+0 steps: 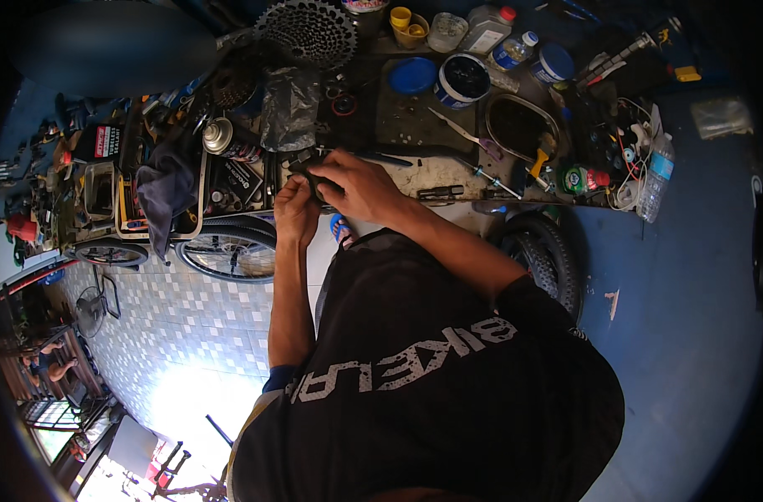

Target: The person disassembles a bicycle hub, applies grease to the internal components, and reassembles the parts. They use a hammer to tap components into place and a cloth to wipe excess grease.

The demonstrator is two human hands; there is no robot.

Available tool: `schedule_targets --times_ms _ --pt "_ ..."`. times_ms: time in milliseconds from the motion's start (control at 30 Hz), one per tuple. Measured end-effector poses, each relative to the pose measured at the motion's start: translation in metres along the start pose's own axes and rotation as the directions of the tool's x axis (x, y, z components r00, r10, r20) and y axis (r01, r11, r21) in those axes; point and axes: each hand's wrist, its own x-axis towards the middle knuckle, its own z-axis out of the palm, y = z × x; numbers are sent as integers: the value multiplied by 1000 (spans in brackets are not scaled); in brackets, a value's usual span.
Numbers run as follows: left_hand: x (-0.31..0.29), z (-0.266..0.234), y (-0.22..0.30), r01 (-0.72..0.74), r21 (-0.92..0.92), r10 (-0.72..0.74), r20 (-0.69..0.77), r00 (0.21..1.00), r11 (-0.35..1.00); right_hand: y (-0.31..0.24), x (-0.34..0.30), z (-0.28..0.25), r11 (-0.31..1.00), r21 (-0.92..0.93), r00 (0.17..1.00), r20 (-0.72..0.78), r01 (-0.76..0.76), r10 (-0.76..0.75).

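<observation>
Close together at the bench's front edge, my left hand [296,207] and my right hand [360,186] are both closed, fingertips meeting. Something small and dark seems to be pinched between them; the fingers hide most of it, so its kind cannot be made out. Just beyond the hands lies a crumpled clear plastic bag [289,109]. A dark slim tool [385,158] rests on the bench right of my fingers. To the left are a spray can [218,135] and a dark cloth [164,191] draped over a metal-rimmed tray.
A bicycle cassette [308,35] sits at the back. Farther right are an open tub of dark grease [463,80], its blue lid [412,75], scissors [465,131], an oval pan [522,125] and a plastic bottle [655,180]. Bicycle wheels [227,249] stand under the bench.
</observation>
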Motion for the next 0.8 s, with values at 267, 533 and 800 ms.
schedule_targets --times_ms 267,533,800 --pt "10 10 -3 -62 357 93 -69 993 932 7 7 -4 999 30 999 -39 -28 29" --pt "12 17 -4 -142 579 209 -50 977 803 7 8 -5 996 71 998 -42 -46 49" --pt "14 5 -3 -71 583 126 -54 991 809 16 9 -4 996 76 996 -70 -46 51"
